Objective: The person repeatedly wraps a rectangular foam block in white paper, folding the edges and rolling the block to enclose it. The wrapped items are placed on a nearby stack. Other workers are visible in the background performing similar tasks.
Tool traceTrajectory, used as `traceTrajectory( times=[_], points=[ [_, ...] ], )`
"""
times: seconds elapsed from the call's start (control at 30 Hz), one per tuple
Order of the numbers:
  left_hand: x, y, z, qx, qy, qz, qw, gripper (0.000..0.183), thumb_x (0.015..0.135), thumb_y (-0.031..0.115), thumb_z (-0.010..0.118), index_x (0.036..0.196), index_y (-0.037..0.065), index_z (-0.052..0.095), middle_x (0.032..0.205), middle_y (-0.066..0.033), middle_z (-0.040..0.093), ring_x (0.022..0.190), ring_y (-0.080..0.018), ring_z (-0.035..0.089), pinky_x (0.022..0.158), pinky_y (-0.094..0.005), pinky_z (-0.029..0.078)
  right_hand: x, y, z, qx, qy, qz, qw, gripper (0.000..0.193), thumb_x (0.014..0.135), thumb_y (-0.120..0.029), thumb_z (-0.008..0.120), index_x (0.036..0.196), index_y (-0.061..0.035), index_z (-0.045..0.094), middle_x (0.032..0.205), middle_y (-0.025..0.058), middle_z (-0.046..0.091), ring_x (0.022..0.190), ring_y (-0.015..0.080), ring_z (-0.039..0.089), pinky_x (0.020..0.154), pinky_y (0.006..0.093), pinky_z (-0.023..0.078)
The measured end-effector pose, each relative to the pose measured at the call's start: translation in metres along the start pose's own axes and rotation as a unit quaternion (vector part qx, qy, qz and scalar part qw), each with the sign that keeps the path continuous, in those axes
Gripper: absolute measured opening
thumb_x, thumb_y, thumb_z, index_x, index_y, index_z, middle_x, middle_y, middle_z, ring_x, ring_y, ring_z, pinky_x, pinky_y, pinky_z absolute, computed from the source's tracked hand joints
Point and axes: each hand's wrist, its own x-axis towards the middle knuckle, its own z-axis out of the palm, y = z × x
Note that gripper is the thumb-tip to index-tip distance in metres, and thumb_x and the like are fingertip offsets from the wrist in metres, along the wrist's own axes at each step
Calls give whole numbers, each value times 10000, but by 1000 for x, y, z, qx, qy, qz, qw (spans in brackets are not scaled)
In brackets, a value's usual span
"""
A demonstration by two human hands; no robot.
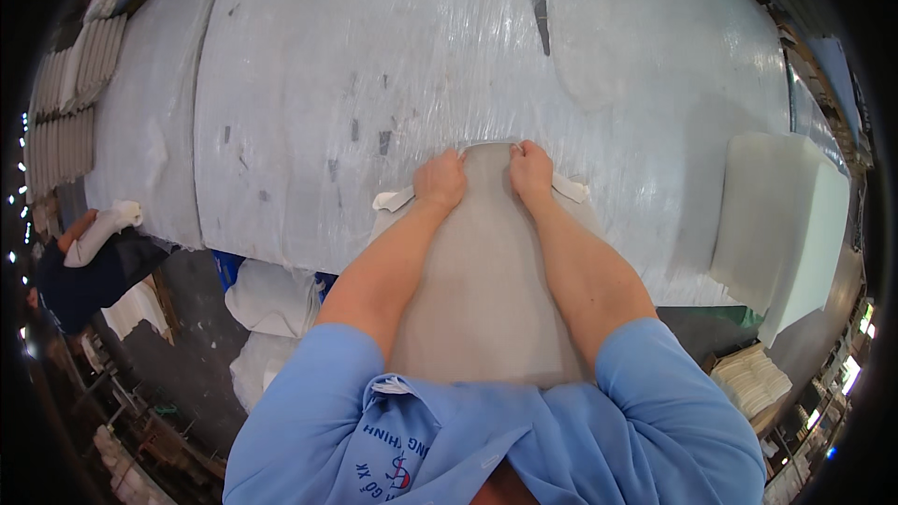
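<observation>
A grey-beige fabric cover [486, 290], possibly with a cushion inside, stretches from my chest to the near part of a plastic-wrapped table [374, 56]. My left hand [441, 180] pinches its far left corner, and my right hand [531, 171] grips the far right corner. Between the hands the far edge runs nearly straight, with a thin pale strip along it. White-edged flaps of the cloth stick out beside both wrists. Whatever lies inside the cover is hidden.
At the right stands a pale foam block [786, 224] on the table, with folded cloth [751, 377] below it. Stacked cushions [65, 145] rise at the far left. Near them a person in dark clothing [89, 276] handles a white piece. White bundles [271, 299] sit below the table's near edge.
</observation>
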Motion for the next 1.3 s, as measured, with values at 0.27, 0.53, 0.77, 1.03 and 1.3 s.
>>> traceTrajectory(
  times=[0.27, 0.53, 0.77, 1.03, 1.3],
  points=[
    [2, -9, -10, 8, 3, 34, 999, 424, 1095, 428, 497, 1051, 57, 696, 1024, -213, 764, 991, -445, 721, 871, -554, 540, 2, 4, -57, -217, -76, 34, 973, 357, 994, -325, 658, 1253, -100, 759, 1301, 172, 739, 1252, 377, 674, 1051, 461, 540],
    [-13, -65, -17, -1, -43, 81, 996, 411, 1073, 464, 559, 989, 75, 661, 955, -200, 733, 918, -453, 680, 794, -540, 520, 2, 16, -41, -119, 43, 17, 992, 319, 1001, -345, 658, 1014, -35, 737, 1076, 220, 749, 1063, 435, 686, 908, 516, 534],
    [-1, -68, -7, 26, -32, 59, 997, 413, 1087, 465, 528, 932, 94, 629, 873, -185, 723, 829, -450, 680, 716, -546, 506, 7, 16, -33, -103, 46, 19, 993, 340, 989, -358, 660, 920, -31, 722, 984, 225, 743, 978, 448, 687, 853, 529, 522],
    [2, -68, -12, 38, 31, 100, 994, 401, 1089, 447, 502, 940, 102, 643, 849, -175, 728, 828, -433, 691, 720, -553, 515, 6, 9, -39, -101, 65, -7, 993, 348, 993, -369, 641, 929, -37, 726, 988, 221, 744, 981, 444, 688, 855, 530, 519],
    [5, -73, 2, 73, 53, 128, 988, 364, 1072, 420, 520, 977, 139, 732, 944, -168, 760, 846, -428, 717, 739, -553, 555, 9, 22, -31, -124, 67, -37, 989, 362, 997, -384, 623, 986, -41, 738, 997, 225, 748, 994, 451, 691, 868, 535, 522]
  ],
)
